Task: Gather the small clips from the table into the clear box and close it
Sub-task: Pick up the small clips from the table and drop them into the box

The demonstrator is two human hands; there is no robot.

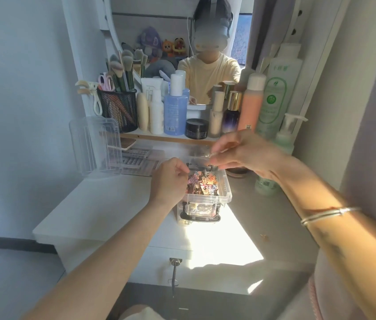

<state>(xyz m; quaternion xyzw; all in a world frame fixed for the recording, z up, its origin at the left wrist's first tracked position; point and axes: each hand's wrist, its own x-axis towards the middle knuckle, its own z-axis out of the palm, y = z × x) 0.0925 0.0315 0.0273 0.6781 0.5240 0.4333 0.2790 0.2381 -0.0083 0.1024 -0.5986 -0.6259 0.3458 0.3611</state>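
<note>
Your clear box (205, 195) sits open at the centre of the worktop (117, 204), its long axis running from 6 o'clock, where the black latch handle (202, 214) faces you, toward 12 o'clock. It is already heaped with the small clips (202, 183). Your left hand (169, 181) rests against the box's 9 o'clock rim, fingers curled in a loose pinch; whether it holds a clip, I cannot tell. Your right hand (244, 153) hovers over the far 12 o'clock end, fingertips pinched on something small and blurred, probably a clip, directly above the opening. So the drop point lies straight below your right hand, and that hand is the nearer one for the release. One stray clip (264, 236) seems to lie on the worktop at about 4 o'clock from the box, well apart from it and on your right arm's side. The clear lid (97, 146) stands well apart at about 10 o'clock, nearer your left hand, which looks the better one to fetch it for closing.
</note>
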